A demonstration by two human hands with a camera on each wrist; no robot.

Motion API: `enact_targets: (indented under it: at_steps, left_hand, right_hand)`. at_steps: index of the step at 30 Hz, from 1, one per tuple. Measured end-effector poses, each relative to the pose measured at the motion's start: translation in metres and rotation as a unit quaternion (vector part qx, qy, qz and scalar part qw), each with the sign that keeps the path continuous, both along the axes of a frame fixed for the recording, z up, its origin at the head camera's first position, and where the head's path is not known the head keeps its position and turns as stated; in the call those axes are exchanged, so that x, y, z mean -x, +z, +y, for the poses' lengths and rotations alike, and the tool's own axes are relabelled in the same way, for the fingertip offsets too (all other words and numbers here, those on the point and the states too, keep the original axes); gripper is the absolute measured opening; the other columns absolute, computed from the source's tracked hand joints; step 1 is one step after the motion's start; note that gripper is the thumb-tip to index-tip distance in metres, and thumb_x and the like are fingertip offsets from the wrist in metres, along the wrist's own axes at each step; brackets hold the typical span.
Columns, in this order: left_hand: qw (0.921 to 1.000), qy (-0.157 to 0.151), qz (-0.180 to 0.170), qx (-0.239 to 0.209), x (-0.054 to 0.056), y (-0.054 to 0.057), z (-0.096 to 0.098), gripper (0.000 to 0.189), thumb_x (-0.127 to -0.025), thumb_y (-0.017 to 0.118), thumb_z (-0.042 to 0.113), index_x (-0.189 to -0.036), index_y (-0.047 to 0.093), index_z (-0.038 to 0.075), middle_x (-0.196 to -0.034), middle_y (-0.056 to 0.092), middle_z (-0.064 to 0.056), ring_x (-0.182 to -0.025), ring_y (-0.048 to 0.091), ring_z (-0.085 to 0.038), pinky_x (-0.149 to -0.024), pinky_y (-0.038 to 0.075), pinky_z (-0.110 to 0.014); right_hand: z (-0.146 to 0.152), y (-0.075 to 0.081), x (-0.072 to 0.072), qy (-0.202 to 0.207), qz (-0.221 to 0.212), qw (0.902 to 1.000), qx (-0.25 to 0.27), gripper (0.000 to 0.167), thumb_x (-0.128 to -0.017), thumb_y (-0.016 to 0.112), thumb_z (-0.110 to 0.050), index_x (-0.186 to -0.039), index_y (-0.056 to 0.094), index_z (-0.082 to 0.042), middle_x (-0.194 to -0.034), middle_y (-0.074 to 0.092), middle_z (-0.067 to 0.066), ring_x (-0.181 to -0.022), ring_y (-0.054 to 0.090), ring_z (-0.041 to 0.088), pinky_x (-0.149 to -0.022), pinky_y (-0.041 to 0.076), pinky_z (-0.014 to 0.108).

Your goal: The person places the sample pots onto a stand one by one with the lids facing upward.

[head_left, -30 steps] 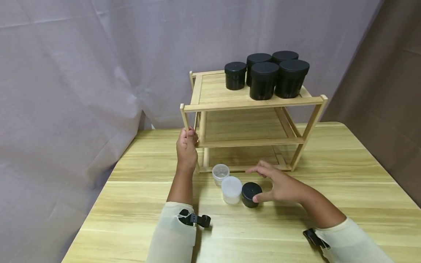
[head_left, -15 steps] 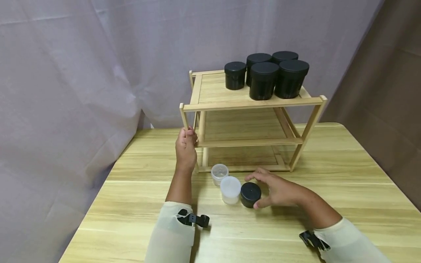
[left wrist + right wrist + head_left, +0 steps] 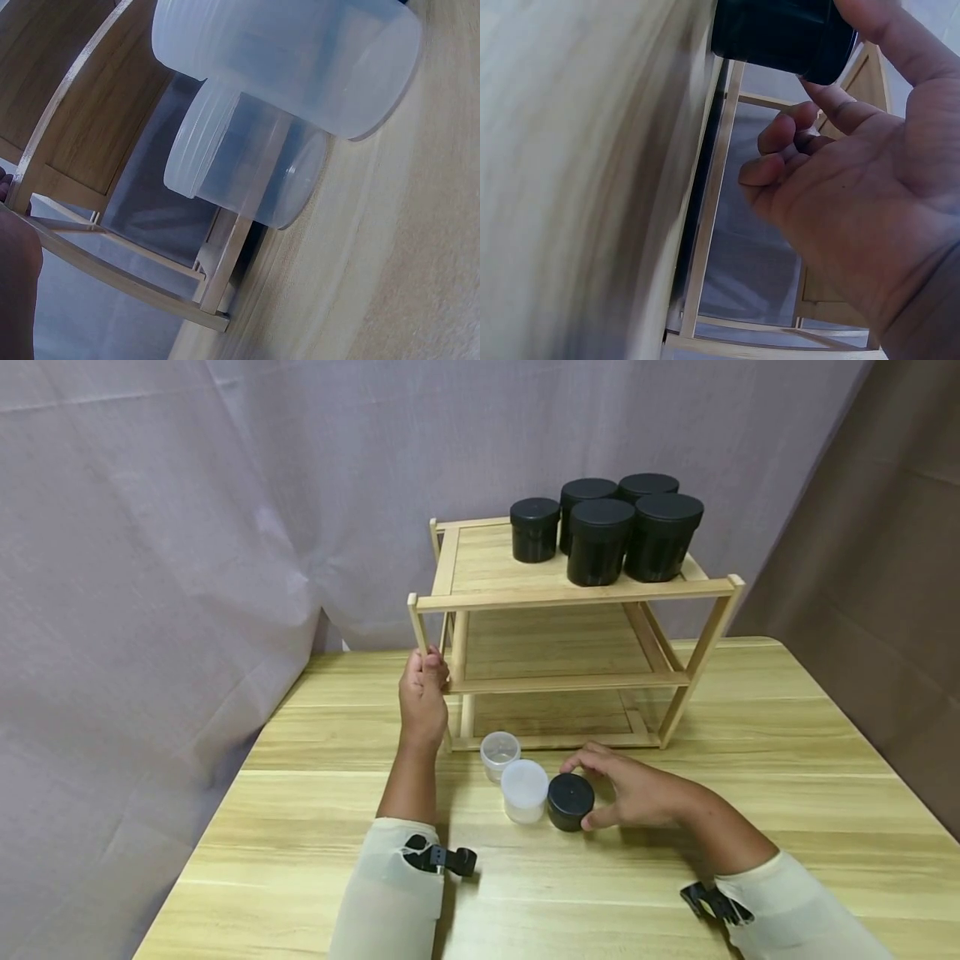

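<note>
My left hand [image 3: 423,697] grips the front left post of a wooden shelf rack [image 3: 577,682], at about the height of its middle shelf. Low on the table, my right hand [image 3: 637,789] has thumb and fingers about the right side of a small black lidded jar [image 3: 570,802]; in the right wrist view the thumb lies at the lid end of the jar [image 3: 787,34] and the other fingers curl loosely below. Left of it stand a frosted jar with a white lid [image 3: 524,791] and a smaller clear jar [image 3: 500,755] in front of the rack.
Several black lidded jars [image 3: 597,543] stand on the rack's top shelf, mostly toward the right, one smaller jar [image 3: 535,531] to their left. A grey curtain [image 3: 225,527] hangs behind the wooden table [image 3: 300,860]. A brown cloth [image 3: 885,568] hangs at the right.
My right hand's thumb and fingers have come in from a wide spread to close about the black jar's right side. The left hand keeps its grip on the post.
</note>
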State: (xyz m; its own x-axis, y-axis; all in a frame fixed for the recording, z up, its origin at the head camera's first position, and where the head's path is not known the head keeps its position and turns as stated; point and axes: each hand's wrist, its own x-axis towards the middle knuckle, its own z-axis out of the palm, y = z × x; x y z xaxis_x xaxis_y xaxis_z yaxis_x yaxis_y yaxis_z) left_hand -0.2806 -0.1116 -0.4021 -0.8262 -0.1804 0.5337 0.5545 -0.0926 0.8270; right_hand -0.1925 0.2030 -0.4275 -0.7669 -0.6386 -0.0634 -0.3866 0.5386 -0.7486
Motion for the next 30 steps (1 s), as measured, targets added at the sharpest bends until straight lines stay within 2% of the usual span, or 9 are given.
enact_targets:
  at_steps: [7,10,12,16,18,22,25,28,30]
  left_hand:
    - [1.0000,-0.001,-0.004,-0.003,0.0005,-0.0005,0.0012,0.084,-0.095,0.048,0.068,-0.113,0.052,-0.014,-0.076,0.047,0.006,-0.074,0.043,-0.007,-0.069,0.038,-0.020]
    - [1.0000,-0.001,-0.009,-0.003,0.0012,-0.0005,0.0015,0.090,-0.094,0.048,0.070,-0.116,0.050,-0.017,-0.078,0.049,0.004,-0.075,0.044,-0.007,-0.069,0.039,-0.020]
    - [0.9999,0.001,-0.014,0.001,0.0017,-0.0006,0.0013,0.089,-0.093,0.048,0.072,-0.115,0.052,-0.015,-0.078,0.049,0.003,-0.076,0.045,-0.007,-0.070,0.040,-0.020]
    - [0.9999,0.007,-0.016,0.001,0.0019,0.0005,0.0005,0.076,-0.093,0.049,0.072,-0.109,0.058,-0.001,-0.077,0.049,0.003,-0.075,0.044,-0.007,-0.069,0.040,-0.020]
    - [0.9998,0.008,-0.015,0.001,0.0014,0.0015,0.0004,0.071,-0.093,0.049,0.072,-0.108,0.058,0.003,-0.076,0.048,0.004,-0.074,0.044,-0.008,-0.069,0.040,-0.020]
    - [0.9998,0.010,-0.014,0.006,0.0006,0.0015,0.0001,0.083,-0.094,0.047,0.068,-0.113,0.053,-0.012,-0.077,0.049,0.004,-0.075,0.044,-0.008,-0.069,0.040,-0.021]
    - [0.9998,0.011,-0.014,0.009,0.0007,0.0002,-0.0003,0.087,-0.095,0.046,0.067,-0.116,0.051,-0.017,-0.079,0.050,0.002,-0.076,0.045,-0.008,-0.070,0.041,-0.021]
    - [0.9998,0.010,-0.015,0.006,0.0008,-0.0007,-0.0001,0.085,-0.095,0.046,0.067,-0.116,0.051,-0.016,-0.079,0.050,0.001,-0.077,0.045,-0.008,-0.070,0.041,-0.021]
    - [0.9999,0.007,-0.015,0.003,0.0006,-0.0005,0.0001,0.081,-0.096,0.047,0.066,-0.114,0.053,-0.013,-0.079,0.050,0.001,-0.076,0.044,-0.008,-0.070,0.040,-0.020]
  right_hand:
    - [0.0017,-0.0005,0.0001,0.003,0.015,0.9999,-0.001,0.058,-0.084,0.095,-0.023,-0.132,0.062,-0.020,-0.137,0.056,0.006,-0.132,0.052,0.030,-0.114,0.044,0.054]
    - [0.0026,-0.0007,-0.0004,0.002,0.020,0.9998,-0.003,0.058,-0.084,0.095,-0.023,-0.132,0.062,-0.019,-0.137,0.056,0.005,-0.132,0.051,0.028,-0.114,0.044,0.049]
    - [0.0026,0.0001,-0.0008,0.002,0.022,0.9997,-0.006,0.058,-0.084,0.095,-0.022,-0.132,0.062,-0.019,-0.136,0.056,0.005,-0.130,0.051,0.028,-0.114,0.045,0.048]
    - [0.0008,0.0025,-0.0006,0.003,0.019,0.9998,-0.008,0.058,-0.084,0.094,-0.022,-0.131,0.062,-0.019,-0.134,0.055,0.006,-0.122,0.049,0.026,-0.107,0.044,0.045]
    - [-0.0003,0.0032,-0.0002,0.003,0.015,0.9999,-0.007,0.058,-0.083,0.095,-0.022,-0.131,0.062,-0.019,-0.133,0.055,0.006,-0.121,0.049,0.026,-0.106,0.043,0.047]
    - [-0.0012,0.0033,-0.0006,0.001,0.001,1.0000,0.002,0.056,-0.084,0.095,-0.021,-0.130,0.062,-0.017,-0.136,0.056,0.008,-0.134,0.051,0.033,-0.116,0.043,0.060]
    - [-0.0013,0.0030,-0.0007,-0.001,-0.011,0.9999,0.009,0.056,-0.085,0.094,-0.020,-0.130,0.062,-0.016,-0.139,0.058,0.010,-0.142,0.051,0.040,-0.120,0.039,0.068]
    - [-0.0011,0.0027,-0.0005,-0.002,-0.016,0.9998,0.008,0.056,-0.085,0.094,-0.020,-0.130,0.061,-0.016,-0.140,0.061,0.010,-0.144,0.052,0.043,-0.120,0.040,0.070]
    - [-0.0014,0.0032,-0.0003,-0.002,-0.018,0.9998,0.003,0.057,-0.085,0.094,-0.020,-0.131,0.060,-0.017,-0.136,0.064,0.010,-0.137,0.056,0.040,-0.114,0.045,0.065]
